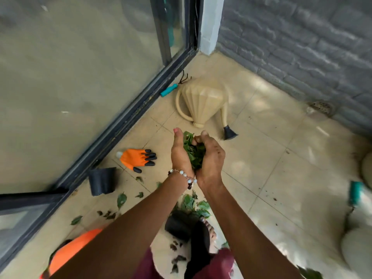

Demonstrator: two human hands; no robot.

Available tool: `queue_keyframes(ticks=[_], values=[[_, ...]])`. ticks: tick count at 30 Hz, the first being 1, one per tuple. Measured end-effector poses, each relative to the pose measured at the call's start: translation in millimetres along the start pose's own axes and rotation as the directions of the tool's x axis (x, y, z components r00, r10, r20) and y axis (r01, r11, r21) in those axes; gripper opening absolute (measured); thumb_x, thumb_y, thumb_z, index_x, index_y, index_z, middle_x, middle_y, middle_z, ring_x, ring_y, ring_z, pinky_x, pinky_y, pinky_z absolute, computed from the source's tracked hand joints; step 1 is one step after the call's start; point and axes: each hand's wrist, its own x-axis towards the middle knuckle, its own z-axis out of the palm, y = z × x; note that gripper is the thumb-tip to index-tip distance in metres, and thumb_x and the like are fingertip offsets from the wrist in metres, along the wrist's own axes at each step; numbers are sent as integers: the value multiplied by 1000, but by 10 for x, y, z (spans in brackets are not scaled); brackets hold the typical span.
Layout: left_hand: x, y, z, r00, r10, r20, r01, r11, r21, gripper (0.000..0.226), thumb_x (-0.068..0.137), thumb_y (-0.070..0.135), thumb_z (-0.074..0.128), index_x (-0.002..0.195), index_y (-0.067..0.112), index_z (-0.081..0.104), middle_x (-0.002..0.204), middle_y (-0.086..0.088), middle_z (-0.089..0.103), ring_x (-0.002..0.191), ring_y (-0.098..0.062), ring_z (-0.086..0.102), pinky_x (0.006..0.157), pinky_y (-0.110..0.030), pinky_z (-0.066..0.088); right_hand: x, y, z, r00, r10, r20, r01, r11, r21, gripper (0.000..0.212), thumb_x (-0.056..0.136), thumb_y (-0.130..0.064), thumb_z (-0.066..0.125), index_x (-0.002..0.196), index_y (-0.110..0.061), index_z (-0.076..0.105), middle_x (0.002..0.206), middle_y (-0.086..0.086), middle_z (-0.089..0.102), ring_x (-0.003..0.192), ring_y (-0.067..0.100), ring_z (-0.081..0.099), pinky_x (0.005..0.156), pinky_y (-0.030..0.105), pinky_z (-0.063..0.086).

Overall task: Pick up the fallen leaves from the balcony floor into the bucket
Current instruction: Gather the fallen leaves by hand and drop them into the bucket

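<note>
A bunch of green leaves (194, 152) is cupped between both my hands, held above the tiled balcony floor. My left hand (180, 156) presses the bunch from the left, thumb up; a beaded bracelet circles that wrist. My right hand (211, 158) curls round the bunch from the right. More fallen leaves (121, 200) lie scattered on the tiles below my arms, with another heap of leaves (193, 206) near my foot. No bucket can be made out for certain.
A beige watering can (201, 101) stands ahead, by a teal-handled hand rake (170, 90). An orange clawed glove (136, 159) and a black pot (102, 181) lie near the glass door track. A second black pot (178, 225) sits under my arms. A floor drain (321, 106) is by the grey wall.
</note>
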Motion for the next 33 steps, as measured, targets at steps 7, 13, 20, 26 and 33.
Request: queue_keyframes(ticks=[7,13,20,26,33], values=[[-1439,689,446,953,153,-260,-103,975,197,40,99,35,49,70,9,59,68,-9,61,53,-13,63,48,-18,48,-1147,-844,798,999,6,47,3,983,-183,11,89,-4,64,86,-8,73,82,10,66,82,24,60,91,47,51],[-2732,1348,508,898,261,-353,-240,965,103,28,96,35,57,87,10,66,78,-6,67,76,-22,65,67,-28,51,-2172,-1347,1649,971,138,193,-45,907,-418,12,90,-9,65,83,-10,75,91,16,72,90,30,67,91,50,54],[-3642,1946,75,771,382,-510,-482,873,-74,21,99,21,53,87,9,65,77,-6,66,68,-17,62,61,-28,51,-3011,-1223,2446,836,300,460,15,824,-566,11,89,-8,65,84,-10,75,90,14,72,91,32,67,89,49,54],[-4288,2293,-832,610,403,-682,-675,715,-181,22,100,11,50,82,11,63,79,-8,63,73,-19,60,65,-27,52,-3862,-526,2949,645,489,588,72,727,-683,12,83,-20,70,89,-11,76,101,20,71,96,33,65,95,52,51],[-5257,2285,-2436,385,245,-890,-843,485,-232,19,97,7,52,94,18,67,97,-15,68,91,-28,64,91,-42,53,-5286,704,3023,370,712,597,150,588,-795,16,89,-8,62,81,-10,76,83,8,74,81,22,68,74,32,53]])
